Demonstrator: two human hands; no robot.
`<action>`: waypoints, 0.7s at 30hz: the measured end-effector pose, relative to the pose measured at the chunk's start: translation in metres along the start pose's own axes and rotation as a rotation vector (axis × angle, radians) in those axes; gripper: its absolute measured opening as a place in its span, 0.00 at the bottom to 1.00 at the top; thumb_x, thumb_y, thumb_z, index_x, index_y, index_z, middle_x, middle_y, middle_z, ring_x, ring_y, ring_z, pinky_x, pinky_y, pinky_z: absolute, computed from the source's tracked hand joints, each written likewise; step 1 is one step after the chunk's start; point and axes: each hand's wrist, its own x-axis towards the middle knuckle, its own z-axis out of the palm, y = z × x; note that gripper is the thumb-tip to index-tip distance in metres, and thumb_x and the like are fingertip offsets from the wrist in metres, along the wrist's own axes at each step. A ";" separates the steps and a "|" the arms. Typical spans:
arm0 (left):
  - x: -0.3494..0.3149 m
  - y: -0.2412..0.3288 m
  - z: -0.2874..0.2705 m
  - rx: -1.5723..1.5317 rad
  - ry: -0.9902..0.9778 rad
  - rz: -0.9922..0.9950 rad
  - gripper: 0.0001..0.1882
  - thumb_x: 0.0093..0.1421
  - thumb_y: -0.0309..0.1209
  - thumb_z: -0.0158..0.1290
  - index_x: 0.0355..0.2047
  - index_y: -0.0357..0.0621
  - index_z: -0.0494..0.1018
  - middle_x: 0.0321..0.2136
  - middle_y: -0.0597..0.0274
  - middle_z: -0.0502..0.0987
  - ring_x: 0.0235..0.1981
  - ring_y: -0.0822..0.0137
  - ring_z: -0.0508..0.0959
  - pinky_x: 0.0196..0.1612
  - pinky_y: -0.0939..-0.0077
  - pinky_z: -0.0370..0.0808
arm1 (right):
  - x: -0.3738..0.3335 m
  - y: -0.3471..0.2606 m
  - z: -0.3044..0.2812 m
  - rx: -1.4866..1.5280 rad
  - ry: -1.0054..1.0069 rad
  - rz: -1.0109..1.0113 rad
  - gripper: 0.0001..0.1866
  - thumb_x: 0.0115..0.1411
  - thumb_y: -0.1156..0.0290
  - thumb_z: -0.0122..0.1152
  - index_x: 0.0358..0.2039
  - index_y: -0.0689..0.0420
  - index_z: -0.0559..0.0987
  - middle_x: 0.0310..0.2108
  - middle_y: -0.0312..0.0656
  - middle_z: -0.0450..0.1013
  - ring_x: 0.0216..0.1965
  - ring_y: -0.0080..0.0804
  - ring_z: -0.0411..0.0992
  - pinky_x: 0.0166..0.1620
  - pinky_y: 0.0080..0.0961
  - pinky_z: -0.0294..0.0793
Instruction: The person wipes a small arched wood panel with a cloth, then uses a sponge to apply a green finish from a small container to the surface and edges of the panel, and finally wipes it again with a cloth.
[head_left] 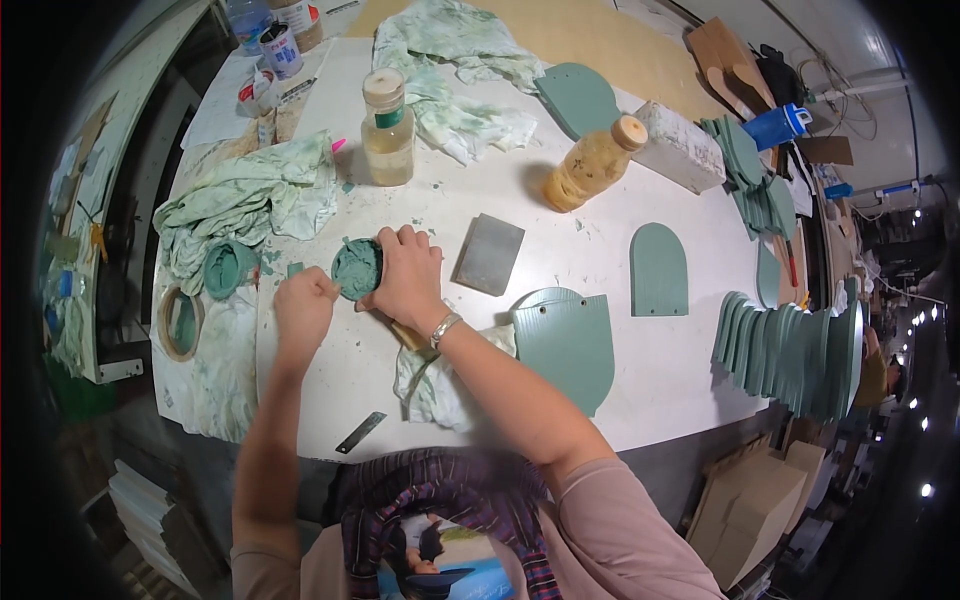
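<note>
My right hand (410, 278) is wrapped round the side of a small round tub of green putty (357, 268), whose lumpy paste shows from above. Just left of the tub, my left hand (304, 308) is closed in a fist; what it grips is mostly hidden, though a small green-smeared piece (295, 269) shows above its knuckles. A grey rectangular block (490, 254) lies right of my right hand. Under my right forearm is a green-stained cloth (440, 385). Green rounded boards (566, 350) lie beside it, partly stacked.
A second green-coated tub (230, 269) and a tape roll (181, 322) lie at the left. Two bottles, one clear (388, 140) and one yellowish (597, 163), stand farther back. Stained rags (455, 50) lie behind them. A row of green boards (790, 350) lines the right edge; a flat blade (361, 432) lies near the front.
</note>
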 end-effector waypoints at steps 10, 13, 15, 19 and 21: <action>-0.004 0.011 -0.008 0.046 -0.024 0.032 0.07 0.50 0.24 0.61 0.21 0.37 0.74 0.18 0.48 0.75 0.21 0.49 0.75 0.26 0.60 0.69 | 0.001 -0.001 -0.002 -0.012 -0.026 0.009 0.44 0.24 0.60 0.85 0.45 0.54 0.72 0.43 0.43 0.69 0.49 0.45 0.65 0.50 0.41 0.62; -0.007 0.017 -0.009 -0.030 -0.025 0.026 0.06 0.50 0.24 0.61 0.21 0.37 0.74 0.19 0.48 0.75 0.22 0.47 0.76 0.27 0.58 0.69 | 0.002 0.002 -0.002 -0.019 -0.018 0.017 0.44 0.25 0.60 0.85 0.46 0.54 0.72 0.44 0.43 0.69 0.50 0.45 0.65 0.50 0.41 0.62; -0.012 0.007 -0.001 0.016 0.019 0.118 0.07 0.49 0.25 0.61 0.22 0.37 0.74 0.20 0.48 0.75 0.24 0.46 0.76 0.27 0.58 0.69 | 0.001 -0.002 0.000 -0.020 -0.010 -0.001 0.44 0.25 0.60 0.85 0.46 0.54 0.72 0.44 0.43 0.69 0.50 0.45 0.65 0.50 0.41 0.62; -0.009 0.010 -0.001 0.089 -0.017 0.069 0.07 0.49 0.25 0.61 0.22 0.36 0.74 0.22 0.47 0.76 0.25 0.46 0.76 0.28 0.58 0.70 | 0.002 -0.001 -0.003 -0.021 -0.038 0.006 0.44 0.25 0.60 0.84 0.46 0.54 0.72 0.44 0.43 0.69 0.50 0.45 0.65 0.50 0.41 0.62; -0.008 0.015 -0.005 0.038 0.006 0.138 0.07 0.50 0.25 0.60 0.23 0.35 0.74 0.23 0.47 0.76 0.26 0.45 0.77 0.29 0.57 0.70 | 0.002 0.000 -0.002 -0.020 -0.033 0.009 0.44 0.25 0.60 0.84 0.46 0.54 0.72 0.43 0.43 0.69 0.50 0.44 0.65 0.50 0.41 0.62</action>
